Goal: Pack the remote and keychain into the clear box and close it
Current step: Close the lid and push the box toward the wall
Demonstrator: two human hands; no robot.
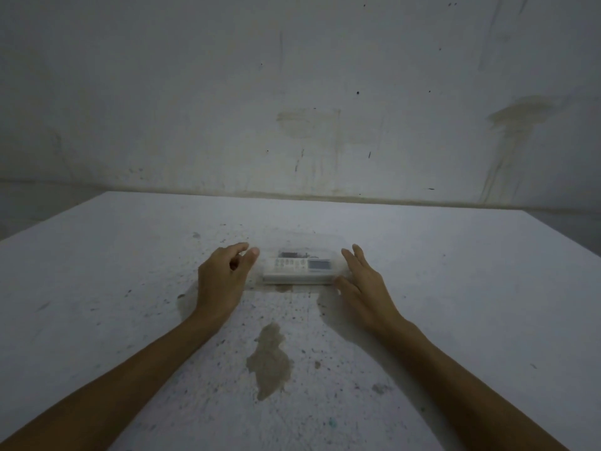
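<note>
A clear box (302, 242) rests on the white table in the middle of the head view. Inside it lies a white remote (300, 267) with buttons and a small screen. Behind the remote, a dark keychain (292, 254) shows faintly through the plastic. A clear cover seems to lie over the box, though it is hard to make out. My left hand (222, 281) hovers just left of the box, fingers curled and apart, holding nothing. My right hand (361, 284) sits at the box's right end with fingers spread, its fingertips at or near the wall.
The white table (130, 288) is speckled with dark spots and has a brown stain (270, 359) near its front middle. A stained grey wall (292, 109) rises right behind the table's far edge.
</note>
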